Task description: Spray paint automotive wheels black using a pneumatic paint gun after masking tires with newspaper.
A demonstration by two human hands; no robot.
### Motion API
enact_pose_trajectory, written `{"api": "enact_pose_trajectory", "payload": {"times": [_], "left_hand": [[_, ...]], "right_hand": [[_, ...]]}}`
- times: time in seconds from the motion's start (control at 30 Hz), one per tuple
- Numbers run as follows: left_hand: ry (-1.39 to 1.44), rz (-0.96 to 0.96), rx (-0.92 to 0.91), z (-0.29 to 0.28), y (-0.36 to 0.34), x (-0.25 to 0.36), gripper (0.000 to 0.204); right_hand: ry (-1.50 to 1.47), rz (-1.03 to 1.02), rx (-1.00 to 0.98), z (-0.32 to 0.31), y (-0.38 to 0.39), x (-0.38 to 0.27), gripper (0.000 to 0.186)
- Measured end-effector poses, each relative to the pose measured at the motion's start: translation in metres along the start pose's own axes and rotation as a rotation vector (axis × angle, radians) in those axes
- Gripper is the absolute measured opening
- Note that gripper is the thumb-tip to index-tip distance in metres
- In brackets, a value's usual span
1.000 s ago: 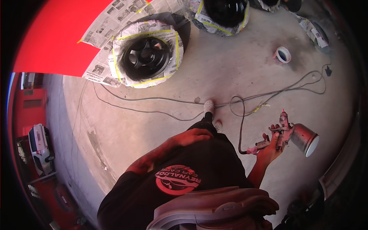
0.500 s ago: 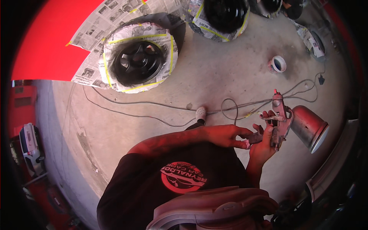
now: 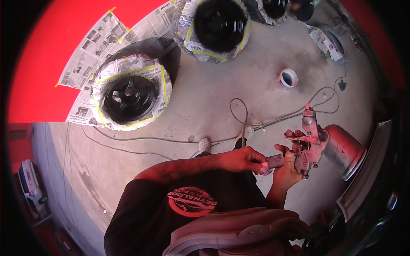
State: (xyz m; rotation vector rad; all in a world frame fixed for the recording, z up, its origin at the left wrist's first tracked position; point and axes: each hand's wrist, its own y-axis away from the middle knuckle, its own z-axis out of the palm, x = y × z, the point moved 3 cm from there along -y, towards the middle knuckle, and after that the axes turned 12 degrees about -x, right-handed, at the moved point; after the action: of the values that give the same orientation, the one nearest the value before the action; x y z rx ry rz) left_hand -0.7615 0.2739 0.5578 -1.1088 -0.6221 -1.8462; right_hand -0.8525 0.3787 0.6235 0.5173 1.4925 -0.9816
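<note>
My right hand [image 3: 288, 168] is wrapped round the handle of a metal spray gun [image 3: 308, 147], fingers by its trigger. A silver paint cup [image 3: 344, 150] is fixed to the gun, out to the right. Closed at the butt of the handle, my left hand [image 3: 245, 161] pinches a crumpled pale pink piece [image 3: 265, 169], perhaps cloth. Ahead on the left stands a black wheel [image 3: 130, 98], its tyre wrapped in newspaper edged with yellow tape. A second masked black wheel [image 3: 220, 25] is farther off, and another [image 3: 275, 6] shows at the top edge.
A white bucket [image 3: 287, 79] with dark liquid stands on the concrete floor. A thin grey hose [image 3: 171, 140] runs across it, looping near my shoes [image 3: 204, 145]. Newspaper [image 3: 96, 42] is taped over a red surface [image 3: 42, 64]. Dark car bodywork [image 3: 363, 213] lies close on the right.
My view has shifted, so the wheels and bucket sit lower and farther left. My second shoe now shows. Both hands stay at the spray gun, and the pink piece is more exposed.
</note>
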Motion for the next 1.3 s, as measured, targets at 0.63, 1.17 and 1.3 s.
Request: {"api": "enact_pose_trajectory", "payload": {"times": [0.63, 1.17, 1.3], "left_hand": [[-0.430, -0.210, 0.197, -0.070, -0.166, 0.082, 0.043], [-0.093, -0.254, 0.313, -0.218, -0.055, 0.060, 0.054], [-0.056, -0.376, 0.299, -0.258, -0.045, 0.083, 0.057]], "right_hand": [[0.007, 0.155, -0.070, -0.119, -0.168, 0.040, 0.049], [0.065, 0.417, -0.140, -0.092, -0.261, 0.076, 0.046], [0.051, 0.413, 0.033, -0.098, -0.279, 0.082, 0.048]]}}
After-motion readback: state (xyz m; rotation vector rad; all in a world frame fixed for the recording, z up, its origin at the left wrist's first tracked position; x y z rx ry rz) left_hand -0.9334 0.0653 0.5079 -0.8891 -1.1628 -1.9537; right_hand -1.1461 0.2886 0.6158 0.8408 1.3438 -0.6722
